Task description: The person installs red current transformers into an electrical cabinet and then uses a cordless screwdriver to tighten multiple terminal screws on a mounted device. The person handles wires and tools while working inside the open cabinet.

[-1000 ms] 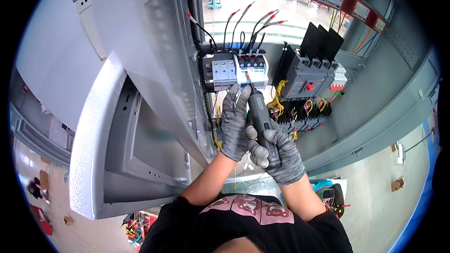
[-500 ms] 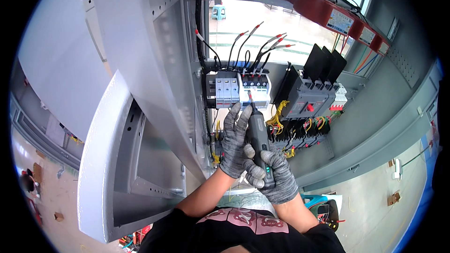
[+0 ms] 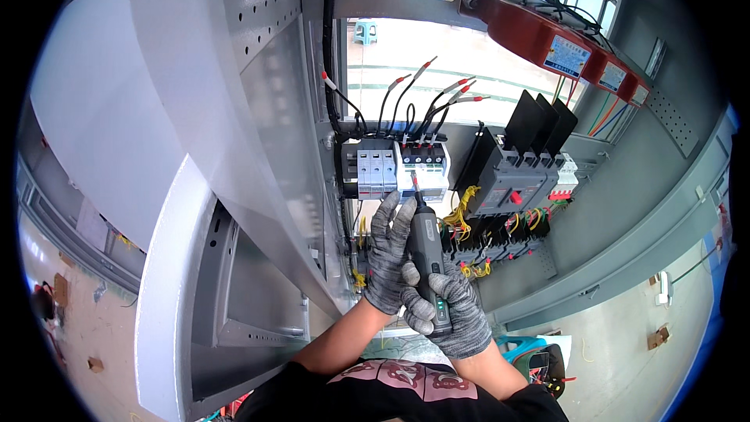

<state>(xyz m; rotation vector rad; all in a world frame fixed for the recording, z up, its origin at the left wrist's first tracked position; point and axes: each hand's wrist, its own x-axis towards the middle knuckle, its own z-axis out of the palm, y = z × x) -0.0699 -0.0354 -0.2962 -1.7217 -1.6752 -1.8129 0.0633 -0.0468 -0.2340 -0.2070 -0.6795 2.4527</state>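
My right hand (image 3: pixel 464 314), in a grey knitted glove, is wrapped round a dark grey electric screwdriver (image 3: pixel 426 244) with small green lights near its lower end. The screwdriver's red-collared bit meets the front of a white multi-pole device (image 3: pixel 437 174) mounted in the cabinet. Also gloved, my left hand (image 3: pixel 383 262) lies along the screwdriver's left side. Its fingers are stretched upward, fingertips just below the device, and whether they touch the tool I cannot tell. Black wires with red-sleeved ends (image 3: pixel 461 90) rise from behind the device. Grey modular breakers (image 3: pixel 376 172) adjoin it on the left.
A large grey circuit breaker (image 3: pixel 512 187) with black barriers stands right of the hands, bundled yellow wires (image 3: pixel 466 211) beside it. Red current transformers (image 3: pixel 539 41) cross the upper right. The cabinet's grey frame (image 3: pixel 168 266) borders the left. A blue stool (image 3: pixel 365 31) stands beyond.
The view has shifted, so the cabinet parts sit slightly lower in the picture. Both hands keep nearly the same pose, and the screwdriver bit stays at the white device.
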